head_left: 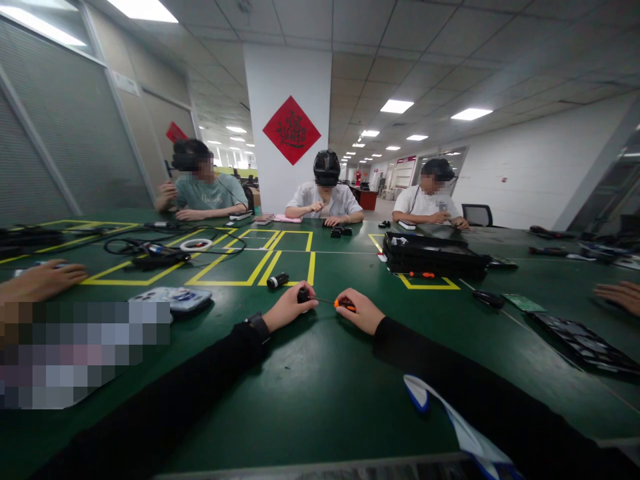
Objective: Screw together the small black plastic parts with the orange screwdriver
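My right hand (359, 310) is closed around the orange-and-black handle of a screwdriver (344, 305). Its thin metal shaft points left toward a small black cylindrical part (303, 295), which the fingers of my left hand (290, 308) grip. The shaft's tip reaches that part, but whether it sits inside cannot be made out. Both hands rest low over the green table. Just beyond my left hand lies a short black cylinder with a pale band, like a small flashlight (278, 281).
Yellow tape rectangles mark the green table (320, 400). An open black case (435, 255) stands ahead right, near a green circuit board (523, 303). Cables (160, 253) and a white tape roll (196, 245) lie left. Co-workers sit opposite; other people's hands (43, 283) show at both sides.
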Demonstrator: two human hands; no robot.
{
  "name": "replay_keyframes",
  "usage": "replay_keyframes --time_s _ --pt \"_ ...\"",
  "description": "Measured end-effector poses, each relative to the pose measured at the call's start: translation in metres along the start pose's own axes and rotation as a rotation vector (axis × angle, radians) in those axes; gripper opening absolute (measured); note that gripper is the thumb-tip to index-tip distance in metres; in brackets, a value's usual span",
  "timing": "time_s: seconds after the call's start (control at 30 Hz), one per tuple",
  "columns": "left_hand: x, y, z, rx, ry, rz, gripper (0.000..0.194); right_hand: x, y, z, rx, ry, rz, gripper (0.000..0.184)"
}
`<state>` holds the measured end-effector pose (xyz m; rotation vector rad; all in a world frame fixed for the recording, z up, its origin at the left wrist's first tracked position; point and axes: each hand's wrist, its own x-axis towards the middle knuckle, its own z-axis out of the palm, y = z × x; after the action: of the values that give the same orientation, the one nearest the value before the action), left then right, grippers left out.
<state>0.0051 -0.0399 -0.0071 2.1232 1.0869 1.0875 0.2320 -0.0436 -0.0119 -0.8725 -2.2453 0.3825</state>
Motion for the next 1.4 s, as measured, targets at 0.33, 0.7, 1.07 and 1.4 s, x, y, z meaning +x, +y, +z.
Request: replay_keyframes --time_s 0.33,0.7,1.07,1.4 --pt "0.0004 -0.0027 -0.0004 0.005 0.008 0.001 0.023 -0.0001 -0.0006 -0.002 -0.045 0.026 -0.044 0.009" --pt "-0.0004 -0.0018 0.0009 -0.009 -0.003 0.006 0.022 0.0016 0.0018 0.0009 -0.103 0.029 0.016 0.02" --pt "0.0002 -0.0011 -0.0002 -0.013 -0.004 -0.01 0.023 0.0002 0.0011 0.0006 -0.095 0.046 0.016 0.01" --pt "-0.0002 -0.0002 -0.0008 -0.001 -0.009 0.0 0.023 0.0005 0.0011 -0.0004 -0.081 0.055 0.059 0.017"
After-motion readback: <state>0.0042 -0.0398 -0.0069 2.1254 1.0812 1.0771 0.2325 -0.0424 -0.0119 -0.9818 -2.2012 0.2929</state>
